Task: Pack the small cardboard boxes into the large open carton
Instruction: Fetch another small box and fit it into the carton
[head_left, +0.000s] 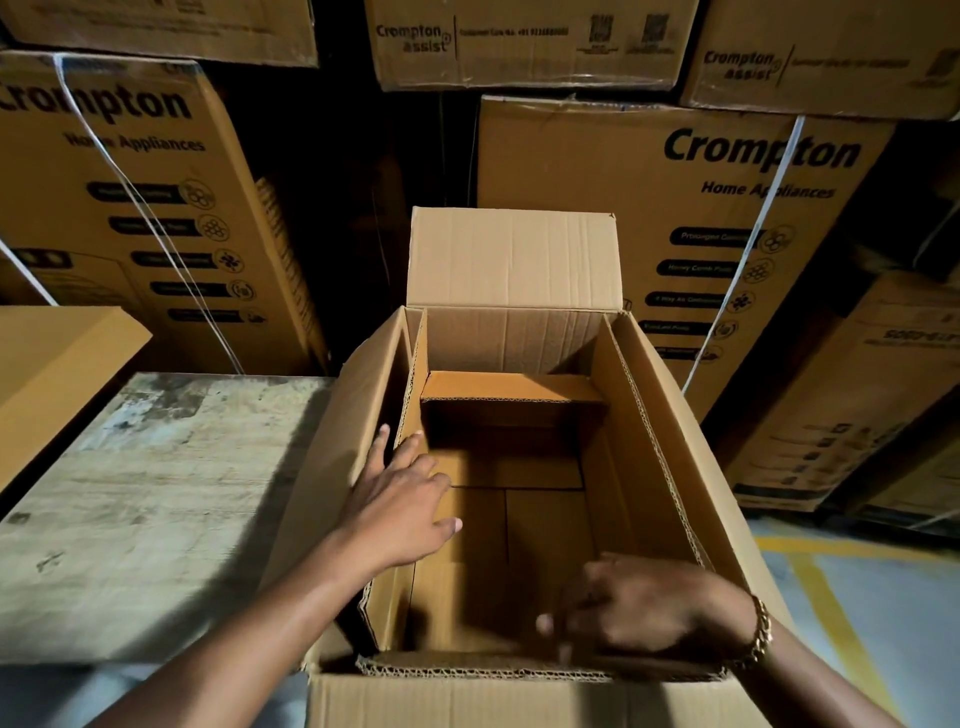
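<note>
Two hands over the large carton (670, 415), left hand (400, 499) splayed empty, right hand (654, 608) curled, blurred, grip unclear

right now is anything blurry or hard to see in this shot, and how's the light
Head view: the right hand is motion-blurred at the fingers, while the left hand is sharper. Light is dim and warm; the far end of the carton floor lies in deep shadow, and so do the gaps between the stacked boxes behind. Wide-angle bending tilts those stacks outward at the frame edges.
</note>
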